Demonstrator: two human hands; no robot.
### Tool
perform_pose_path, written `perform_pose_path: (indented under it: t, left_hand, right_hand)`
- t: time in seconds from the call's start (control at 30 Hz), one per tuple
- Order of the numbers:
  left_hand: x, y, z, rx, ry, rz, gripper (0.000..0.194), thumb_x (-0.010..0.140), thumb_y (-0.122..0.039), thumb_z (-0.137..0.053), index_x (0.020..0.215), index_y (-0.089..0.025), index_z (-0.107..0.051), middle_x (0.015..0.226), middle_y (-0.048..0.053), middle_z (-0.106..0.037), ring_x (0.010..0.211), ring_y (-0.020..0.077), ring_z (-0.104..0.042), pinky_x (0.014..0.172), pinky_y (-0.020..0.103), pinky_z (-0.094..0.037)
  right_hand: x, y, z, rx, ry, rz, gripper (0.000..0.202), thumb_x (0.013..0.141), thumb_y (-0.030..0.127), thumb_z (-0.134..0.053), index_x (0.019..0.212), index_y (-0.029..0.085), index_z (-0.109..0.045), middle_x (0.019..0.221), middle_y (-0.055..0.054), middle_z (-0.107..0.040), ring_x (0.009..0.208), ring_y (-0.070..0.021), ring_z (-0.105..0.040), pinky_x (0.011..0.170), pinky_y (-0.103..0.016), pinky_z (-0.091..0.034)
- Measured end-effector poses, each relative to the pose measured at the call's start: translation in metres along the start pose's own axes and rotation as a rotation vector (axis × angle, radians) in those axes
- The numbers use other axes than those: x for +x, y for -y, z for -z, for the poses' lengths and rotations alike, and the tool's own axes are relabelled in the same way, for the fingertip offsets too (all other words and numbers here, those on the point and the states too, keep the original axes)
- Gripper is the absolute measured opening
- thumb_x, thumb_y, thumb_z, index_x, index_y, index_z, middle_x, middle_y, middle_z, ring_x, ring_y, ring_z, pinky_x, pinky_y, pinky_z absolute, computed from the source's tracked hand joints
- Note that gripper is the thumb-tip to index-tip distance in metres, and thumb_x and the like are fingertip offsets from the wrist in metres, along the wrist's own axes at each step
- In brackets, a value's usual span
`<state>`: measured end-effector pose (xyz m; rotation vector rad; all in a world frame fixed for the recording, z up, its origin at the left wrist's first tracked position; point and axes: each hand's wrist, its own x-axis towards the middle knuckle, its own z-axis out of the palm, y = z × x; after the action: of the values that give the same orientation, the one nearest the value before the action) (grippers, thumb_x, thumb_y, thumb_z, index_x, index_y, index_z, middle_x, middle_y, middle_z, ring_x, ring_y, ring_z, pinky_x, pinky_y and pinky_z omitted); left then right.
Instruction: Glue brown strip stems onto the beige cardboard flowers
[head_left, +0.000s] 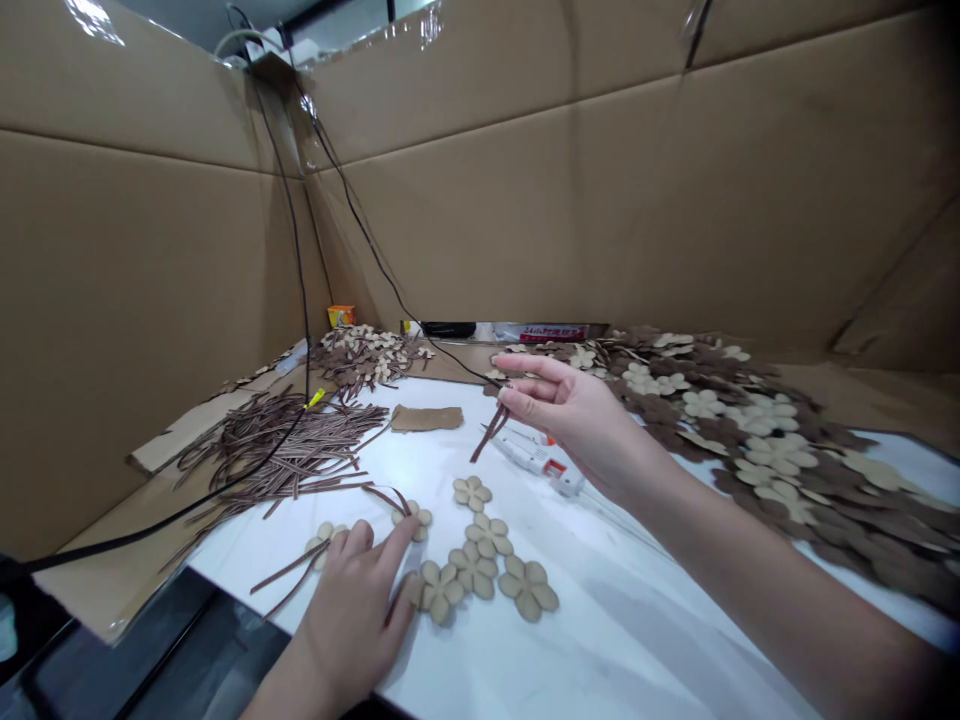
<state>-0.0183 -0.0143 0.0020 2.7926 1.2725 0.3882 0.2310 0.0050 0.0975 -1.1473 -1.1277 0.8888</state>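
My right hand (559, 405) is raised over the white board, its thumb and fingertips pinching a folded brown strip (489, 436) that hangs down. My left hand (356, 600) rests low on the board with thumb and index finger apart. Its index fingertip touches a small beige flower (422, 520) with a brown strip across it. The thumb is at the edge of another beige flower (441, 590) in a cluster of several. Partly behind the left hand lies a beige flower (322, 540) with two brown strip ends sticking out. Below my right hand lies a white and orange tool (536, 458), like a glue gun.
A heap of brown strips (292, 445) lies at left, with small strip-tied flowers (367, 350) behind it. Brown and beige flower pieces (772, 450) are piled at right. A cardboard scrap (427, 418) sits mid-board. Black cable (300, 270) hangs across the left. Cardboard walls (600, 200) enclose the area.
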Motion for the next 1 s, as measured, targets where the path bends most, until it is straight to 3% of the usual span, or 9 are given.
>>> perform_pose_path:
  t: [0.3, 0.53, 0.77, 1.0]
  left_hand:
    - [0.001, 0.003, 0.001, -0.078, 0.032, 0.027, 0.047, 0.088, -0.028, -0.040, 0.134, -0.018, -0.041, 0.086, 0.009, -0.058, 0.090, 0.0279, -0.046, 0.083, 0.044, -0.036]
    - [0.004, 0.008, 0.013, -0.111, 0.150, 0.073, 0.050, 0.087, -0.027, -0.041, 0.136, -0.022, -0.037, 0.097, 0.011, -0.055, 0.091, 0.0263, -0.047, 0.082, 0.041, -0.039]
    - [0.004, -0.003, 0.019, 0.099, 0.200, -0.008, 0.054, 0.085, -0.012, -0.033, 0.139, -0.011, -0.032, 0.095, 0.014, -0.059, 0.100, 0.0323, -0.042, 0.086, 0.047, -0.035]
    - [0.009, 0.012, 0.022, -0.200, 0.159, 0.071, 0.048, 0.085, -0.022, -0.041, 0.132, -0.028, -0.040, 0.101, 0.007, -0.056, 0.095, 0.0252, -0.050, 0.086, 0.040, -0.039]
  right_hand:
    - [0.001, 0.000, 0.001, 0.307, -0.035, -0.195, 0.022, 0.060, 0.014, -0.078, 0.079, 0.020, -0.070, 0.079, 0.001, -0.068, 0.072, -0.0088, -0.063, 0.076, -0.021, -0.051]
    - [0.001, 0.001, 0.001, 0.323, -0.005, -0.191, 0.022, 0.065, 0.012, -0.075, 0.084, 0.021, -0.071, 0.083, 0.001, -0.069, 0.075, -0.0087, -0.063, 0.079, -0.020, -0.051]
    - [-0.002, -0.001, -0.005, 0.366, 0.037, -0.198, 0.019, 0.066, 0.011, -0.074, 0.081, 0.021, -0.071, 0.080, 0.001, -0.070, 0.075, -0.0084, -0.064, 0.079, -0.019, -0.051]
    - [-0.010, 0.002, -0.014, 0.361, 0.072, -0.229, 0.017, 0.062, 0.009, -0.076, 0.075, 0.019, -0.070, 0.077, 0.000, -0.069, 0.072, -0.0096, -0.064, 0.076, -0.020, -0.052]
